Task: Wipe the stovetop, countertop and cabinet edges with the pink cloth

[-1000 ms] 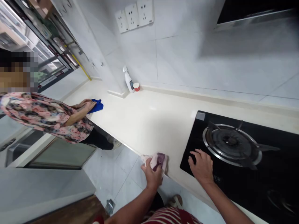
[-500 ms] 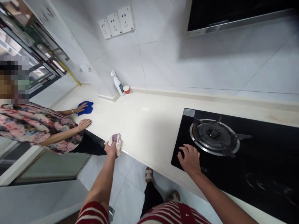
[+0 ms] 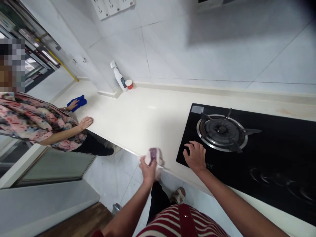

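Observation:
My left hand [image 3: 148, 169] grips a folded white and purple cloth [image 3: 154, 155] at the front edge of the pale countertop [image 3: 133, 118]. Part of the cloth hangs over that edge. On the black gas cooktop [image 3: 278, 141], my right hand [image 3: 197, 155] rests on the front left part, fingers bent and apart, holding nothing. Just beyond it sits a round burner [image 3: 219, 130] with a steel ring and pan supports.
To the left a person in a floral top [image 3: 46, 121] has one hand on a blue cloth [image 3: 78, 102] and the other on the counter edge. A white spray bottle [image 3: 119, 77] and a red paper cup [image 3: 129, 84] stand against the wall.
My left hand has slid the cloth rightward along the counter edge, closer to the cooktop. My right hand stays on the cooktop. The person's blue cloth has shifted left, and the view has tilted down.

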Available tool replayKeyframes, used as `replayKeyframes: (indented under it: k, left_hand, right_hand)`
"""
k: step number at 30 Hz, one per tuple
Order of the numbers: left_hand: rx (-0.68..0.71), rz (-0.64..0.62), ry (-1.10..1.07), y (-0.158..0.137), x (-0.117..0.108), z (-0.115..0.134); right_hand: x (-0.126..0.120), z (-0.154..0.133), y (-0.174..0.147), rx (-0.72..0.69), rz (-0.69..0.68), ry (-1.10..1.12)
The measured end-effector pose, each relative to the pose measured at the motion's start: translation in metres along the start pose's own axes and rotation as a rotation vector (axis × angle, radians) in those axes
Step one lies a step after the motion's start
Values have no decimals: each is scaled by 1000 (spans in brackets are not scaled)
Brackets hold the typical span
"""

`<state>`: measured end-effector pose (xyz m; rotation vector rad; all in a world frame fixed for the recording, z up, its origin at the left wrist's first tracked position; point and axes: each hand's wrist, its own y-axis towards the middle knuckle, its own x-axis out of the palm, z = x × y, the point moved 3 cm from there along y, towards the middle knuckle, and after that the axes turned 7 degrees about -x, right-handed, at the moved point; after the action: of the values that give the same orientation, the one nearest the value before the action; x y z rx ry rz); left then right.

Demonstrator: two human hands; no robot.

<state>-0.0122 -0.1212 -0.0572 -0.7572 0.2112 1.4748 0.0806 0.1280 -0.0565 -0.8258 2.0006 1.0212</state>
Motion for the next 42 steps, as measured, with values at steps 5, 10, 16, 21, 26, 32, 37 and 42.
replayKeyframes:
  k: [5, 10, 16, 21, 26, 32, 37, 42]
  left_hand:
    - [-15, -564, -144, -96, 54, 0]
    - [-219, -1030, -253, -120, 57, 22]
    - [-299, -996, -472, -99, 43, 81]
    - [-201, -1121, -579, -113, 62, 128]
    - [-24, -1368, -552, -120, 67, 151]
    - [363, -629, -97, 5, 17, 141]
    - [576, -1, 436, 103, -26, 102]
    - [619, 235, 705, 122, -23, 68]
  right_hand:
    - [-1, 0, 5, 60, 18, 149]
    - [-32, 9, -10, 292, 63, 664]
    - [-85, 19, -83, 699, 63, 1125]
    - [-106, -17, -79, 664, 24, 1279]
    - [-137, -38, -43, 548, 155, 1017]
    - [-135, 17, -27, 520, 48, 782]
    - [-131, 55, -35, 381, 242, 167]
    - [-87, 29, -36, 311, -123, -9]
